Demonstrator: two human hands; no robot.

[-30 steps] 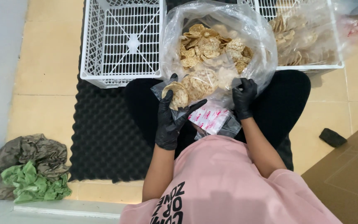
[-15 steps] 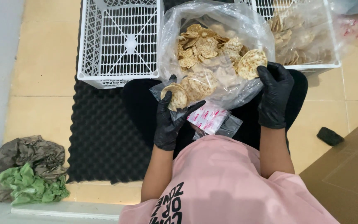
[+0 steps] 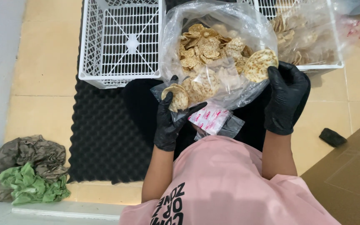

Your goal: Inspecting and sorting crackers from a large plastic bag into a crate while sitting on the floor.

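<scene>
Both my hands wear black gloves. My left hand (image 3: 169, 121) grips a small clear packet (image 3: 176, 98) with round flat crackers stacked in it, down by my lap. My right hand (image 3: 286, 98) holds a few round crackers (image 3: 260, 64) at the right side of a large clear plastic bag (image 3: 213, 54) full of the same crackers. A small stack of empty clear packets with red print (image 3: 211, 120) lies on my lap between my arms.
An empty white plastic crate (image 3: 121, 41) stands at the upper left on a black foam mat (image 3: 101, 133). A second white crate (image 3: 309, 37) with bagged crackers stands at the upper right. Crumpled brown and green cloths (image 3: 26, 171) lie at lower left; a small black object (image 3: 332, 136) at right.
My right hand went from the packet beside my left hand up to the big bag's right side and came away with crackers. My left hand stayed put.
</scene>
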